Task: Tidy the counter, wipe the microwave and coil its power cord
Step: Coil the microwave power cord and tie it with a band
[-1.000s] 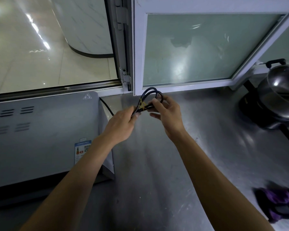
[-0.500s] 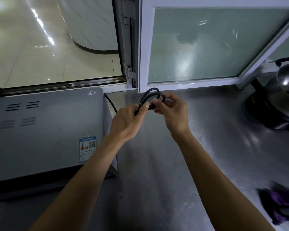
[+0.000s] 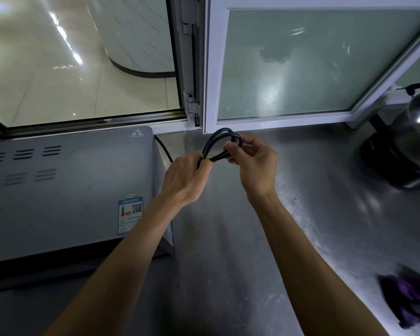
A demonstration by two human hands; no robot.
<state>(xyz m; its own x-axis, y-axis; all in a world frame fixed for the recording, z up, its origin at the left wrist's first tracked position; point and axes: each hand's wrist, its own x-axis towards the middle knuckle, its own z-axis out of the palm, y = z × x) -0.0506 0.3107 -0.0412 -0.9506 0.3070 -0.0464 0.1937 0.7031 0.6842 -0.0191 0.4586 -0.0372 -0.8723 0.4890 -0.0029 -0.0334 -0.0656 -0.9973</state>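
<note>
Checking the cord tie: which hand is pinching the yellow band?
The left hand; its fingertips pinch the yellow band, while the right hand grips the power cord loop.

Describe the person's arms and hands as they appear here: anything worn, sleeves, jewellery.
Both forearms are bare from the bottom of the picture up to the wrists; no sleeve shows on either. The left hand and right hand wear no gloves. No watch, bracelet or ring shows on the visible sides. Nails are too small to judge.

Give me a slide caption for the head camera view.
Both hands, left hand and right hand, bundle the looped black power cord beside the grey microwave.
</note>
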